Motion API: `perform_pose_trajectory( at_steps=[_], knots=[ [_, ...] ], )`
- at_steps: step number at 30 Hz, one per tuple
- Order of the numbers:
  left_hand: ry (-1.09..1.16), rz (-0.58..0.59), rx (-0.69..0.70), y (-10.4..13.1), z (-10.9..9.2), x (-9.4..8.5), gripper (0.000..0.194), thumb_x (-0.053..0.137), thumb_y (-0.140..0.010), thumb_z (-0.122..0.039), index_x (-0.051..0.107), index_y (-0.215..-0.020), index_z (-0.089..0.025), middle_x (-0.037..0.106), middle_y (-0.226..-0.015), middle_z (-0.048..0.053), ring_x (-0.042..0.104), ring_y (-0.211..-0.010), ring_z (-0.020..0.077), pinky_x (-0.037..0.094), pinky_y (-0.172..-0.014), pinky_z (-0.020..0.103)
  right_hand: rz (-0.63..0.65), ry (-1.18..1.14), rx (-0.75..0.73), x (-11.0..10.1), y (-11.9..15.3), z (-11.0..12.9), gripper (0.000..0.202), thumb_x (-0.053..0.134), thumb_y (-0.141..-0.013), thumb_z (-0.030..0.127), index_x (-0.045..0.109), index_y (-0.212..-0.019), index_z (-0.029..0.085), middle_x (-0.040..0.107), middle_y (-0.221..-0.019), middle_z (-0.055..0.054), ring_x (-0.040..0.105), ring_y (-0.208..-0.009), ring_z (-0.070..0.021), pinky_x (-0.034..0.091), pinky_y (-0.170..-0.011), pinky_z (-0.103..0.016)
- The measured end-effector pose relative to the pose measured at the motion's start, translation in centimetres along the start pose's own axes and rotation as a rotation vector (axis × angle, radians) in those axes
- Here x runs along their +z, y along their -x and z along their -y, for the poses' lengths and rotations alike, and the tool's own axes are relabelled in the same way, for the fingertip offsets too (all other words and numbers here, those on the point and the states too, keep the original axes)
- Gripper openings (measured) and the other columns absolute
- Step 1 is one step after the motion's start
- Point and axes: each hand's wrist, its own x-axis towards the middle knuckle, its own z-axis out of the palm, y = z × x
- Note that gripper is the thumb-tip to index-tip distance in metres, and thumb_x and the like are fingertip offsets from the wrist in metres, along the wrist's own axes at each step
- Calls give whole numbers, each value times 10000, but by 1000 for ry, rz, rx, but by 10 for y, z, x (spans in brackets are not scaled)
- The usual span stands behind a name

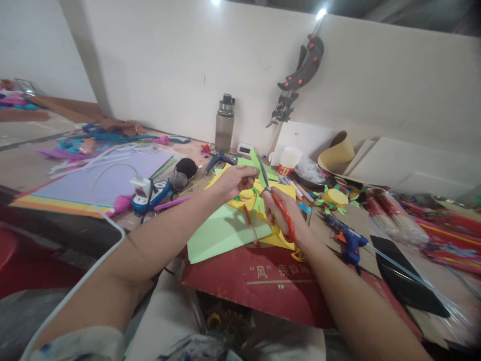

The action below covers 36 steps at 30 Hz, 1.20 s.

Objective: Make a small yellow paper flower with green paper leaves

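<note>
A: What's the biggest thing there?
B: The cluttered worktop (22,170), then the red board (233,273) with gold lettering at its near edge. Next comes the light green sheet (214,235), lying partly over the board.
A: And smaller than those?
B: A bottle (224,125) stands by the worktop's far edge. Toward the right edge lies a blue glue gun (352,245).
A: What about the hands?
B: Both are raised over the middle of the worktop. The right hand (283,208) has its fingers closed around the orange-handled scissors (287,223), blades pointing to the far edge. How wide the blades are parted, I can't tell.
A: Anything under them?
B: A red pen (248,220), on the light green sheet.
A: And the smallest?
B: The green strip (255,159). The left hand (240,181) pinches its edge, thumb and forefinger together. It sticks up past those fingertips, right alongside the blades and ahead of the right fingers. Whether it sits between the blades, I can't make out.
</note>
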Motion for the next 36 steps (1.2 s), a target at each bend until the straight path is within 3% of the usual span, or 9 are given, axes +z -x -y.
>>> perform_pose_trajectory(
  at_steps=[25,36],
  knots=[
    [-11,-24,-24,5,-8,6,187,714,-781,-36,613,-632,-87,575,-579,-5,502,-473,30,406,-482,143,-33,-28,30,3,-1,-7,479,608,-860,680,469,-774,230,494,-559,51,445,-399,-83,381,-369,-202],
    [-74,46,-37,0,2,-1,153,739,-753,-85,613,-666,-92,566,-579,-19,530,-484,38,402,-497,154,-47,-1,-34,4,-5,-12,507,557,-864,729,469,-818,231,506,-572,50,469,-428,-98,390,-404,-218]
  ],
)
